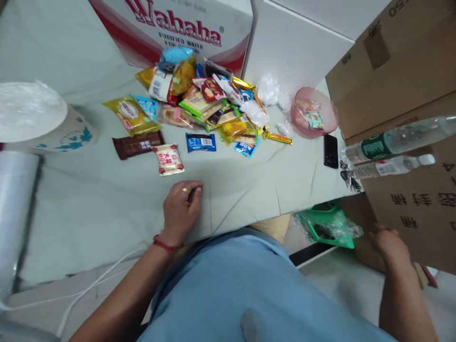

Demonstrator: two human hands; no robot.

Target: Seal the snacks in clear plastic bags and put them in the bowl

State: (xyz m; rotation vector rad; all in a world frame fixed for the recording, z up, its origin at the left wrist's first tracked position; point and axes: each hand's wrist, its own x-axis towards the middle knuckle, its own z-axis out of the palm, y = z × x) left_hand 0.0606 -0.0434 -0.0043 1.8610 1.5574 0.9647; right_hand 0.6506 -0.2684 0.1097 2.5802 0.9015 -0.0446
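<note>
My left hand [182,206] rests on the cloth-covered table near its front edge, fingers curled in and thumb alongside. Nothing shows in it. Just beyond it lie a cream snack packet [168,160] with red lettering and a small blue packet [201,142], both apart from the hand. A dark brown wrapped bar [138,144] touches the cream packet. Farther back is a heap of assorted snack packets [210,102]. Off the table's right side, my right hand [391,246] hangs low before a cardboard box; its fingers are blurred.
A white carton [185,23] stands behind the heap. At right are a pink bowl [333,114] with packets inside, a black phone [331,151], keys [350,180] and two plastic bottles [395,166]. A paper tub [67,126] and plastic roll [16,213] flank the left.
</note>
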